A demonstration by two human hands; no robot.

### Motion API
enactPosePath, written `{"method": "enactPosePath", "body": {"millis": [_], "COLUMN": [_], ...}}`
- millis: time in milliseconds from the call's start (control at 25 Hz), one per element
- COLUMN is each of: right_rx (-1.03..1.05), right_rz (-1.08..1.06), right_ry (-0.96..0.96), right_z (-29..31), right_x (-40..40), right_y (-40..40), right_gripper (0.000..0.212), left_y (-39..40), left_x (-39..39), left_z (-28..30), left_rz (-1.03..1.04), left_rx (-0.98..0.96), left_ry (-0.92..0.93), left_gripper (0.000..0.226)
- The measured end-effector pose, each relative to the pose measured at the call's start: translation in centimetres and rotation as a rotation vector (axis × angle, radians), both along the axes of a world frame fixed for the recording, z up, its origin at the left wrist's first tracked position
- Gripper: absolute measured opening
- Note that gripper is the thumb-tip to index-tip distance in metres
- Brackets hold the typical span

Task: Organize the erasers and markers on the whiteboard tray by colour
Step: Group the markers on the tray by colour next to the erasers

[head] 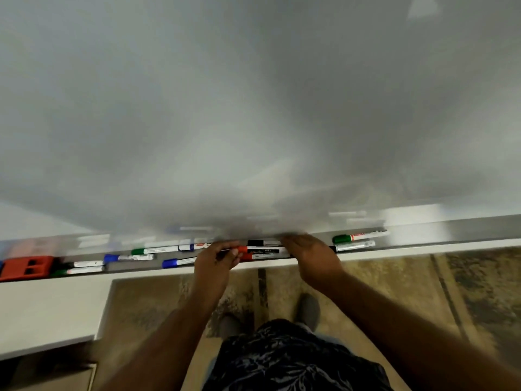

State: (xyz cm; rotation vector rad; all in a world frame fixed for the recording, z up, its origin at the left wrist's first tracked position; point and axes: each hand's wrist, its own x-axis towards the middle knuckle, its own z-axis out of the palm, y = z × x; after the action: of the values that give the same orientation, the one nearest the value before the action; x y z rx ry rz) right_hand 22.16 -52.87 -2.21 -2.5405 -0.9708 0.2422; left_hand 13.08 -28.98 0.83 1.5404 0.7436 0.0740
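Sorting is at an early stage, judging by how the markers lie along the whiteboard tray (451, 231). Directly in front of you, two red markers (255, 253) lie side by side at the middle of the tray, with a black marker (258, 243) just behind them; this is the only group that looks gathered.

Left of centre the colours are mixed: a blue marker (177, 262) near the front lip, a green marker (155, 250) behind it, another blue marker (128, 257) further left, then two more markers (86, 267) whose caps are hard to read. A red eraser (26, 268) sits at the far left end. Right of centre, a green marker with a red label (358, 237) and a black-capped marker (353, 246) lie apart from the rest.

Your left hand (215, 256) has its fingers curled round the cap end of the red markers. Your right hand (313, 253) lies over their other end with fingers bent down; whether it grips them or only rests there cannot be told.

Remaining work, as a judgement: the blues and greens need gathering on each side, and the black ones need joining.

Limits of the view:
- Motion blur smears the tray and the board (253, 108) above it.
- Both hands cover part of the central group.
- The tray's left end is cut off, so further erasers may lie beyond it.
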Motion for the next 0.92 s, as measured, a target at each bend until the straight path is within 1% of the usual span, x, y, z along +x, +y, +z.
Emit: {"method": "enactPosePath", "body": {"millis": [200,320,400,480,600,720,840,920], "right_rx": [-0.103,-0.176,-0.135,-0.055,0.025,-0.009,-0.045,-0.039], "right_rz": [-0.095,-0.220,-0.273,-0.232,-0.178,-0.239,-0.311,-0.355], "right_ry": [-0.101,-0.092,-0.082,-0.057,0.071,0.140,0.141,0.141], "right_z": [0.4,1.3,2.0,2.5,2.7,2.2,1.8,1.6], "right_x": [-0.3,-0.4,-0.8,-1.4,-2.4,-2.2,-1.9,-1.7], "right_y": [-3.2,-4.3,-4.2,-3.1,-0.2,1.4,1.5,1.2], "right_gripper": [0.052,0.048,0.049,0.047,0.039,0.041,0.028,0.028], "left_y": [0.2,-0.1,-0.2,-0.3,-0.2,-0.4,-0.4,0.0], "left_x": [1.0,1.1,1.1,1.2,1.7,2.1,2.2,2.0], "left_z": [-0.5,-1.0,-1.4,-1.6,-2.0,-2.3,-2.3,-2.4], "left_rz": [-0.025,-0.040,-0.019,0.014,0.044,0.068,0.079,0.065], "left_rx": [0.051,0.142,0.184,0.156,0.169,0.153,0.139,0.140], "left_ry": [0.033,0.066,0.078,0.070,0.081,0.078,0.069,0.063], "left_gripper": [0.022,0.019,0.018,0.019,0.021,0.021,0.020,0.019]}}
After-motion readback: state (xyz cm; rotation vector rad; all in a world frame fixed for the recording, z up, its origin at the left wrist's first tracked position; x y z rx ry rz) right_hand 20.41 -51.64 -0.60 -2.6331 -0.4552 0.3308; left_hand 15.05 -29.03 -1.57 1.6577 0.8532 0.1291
